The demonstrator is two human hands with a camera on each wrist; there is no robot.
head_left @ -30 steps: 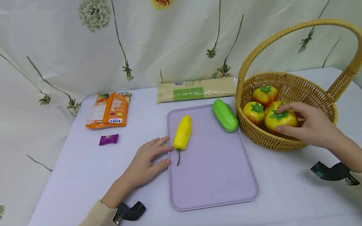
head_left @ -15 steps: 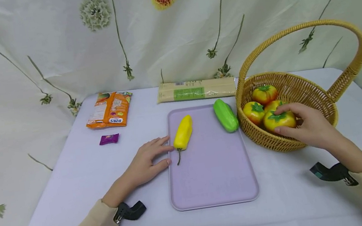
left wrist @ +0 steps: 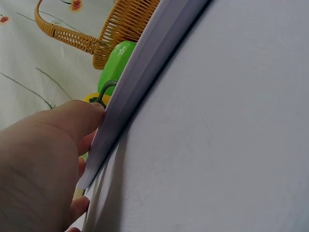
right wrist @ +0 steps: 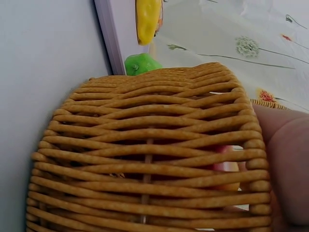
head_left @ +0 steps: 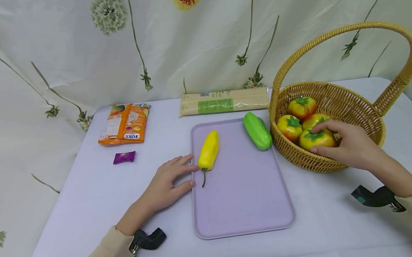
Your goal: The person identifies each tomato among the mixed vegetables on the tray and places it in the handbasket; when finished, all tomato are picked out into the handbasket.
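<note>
In the head view, my right hand [head_left: 354, 145] reaches into the wicker basket [head_left: 303, 161] and grips a yellow tomato [head_left: 316, 139] with a green leafy top, thumb at its near side. Several similar yellow-red tomatoes, one of them at the back [head_left: 302, 108], lie around it. My left hand [head_left: 166, 184] rests at the left edge of the lilac tray [head_left: 244, 202], fingers fairly straight, fingertips touching the rim. Just beside those fingertips lies a yellow pepper [head_left: 208, 151]. From the right wrist, the basket's woven wall [right wrist: 145, 145] hides most of the held tomato.
A green cucumber-like vegetable [head_left: 257, 131] lies on the tray's far right corner, against the basket. Behind the tray is a long beige packet [head_left: 222, 102]. At the far left lie an orange snack bag [head_left: 125, 124] and a small purple wrapped sweet [head_left: 124, 157]. The basket's tall handle [head_left: 354, 27] arches overhead.
My right hand and the gripped tomato have shifted slightly left and nearer inside the basket, showing more of the tomato behind. My left hand has stayed put.
</note>
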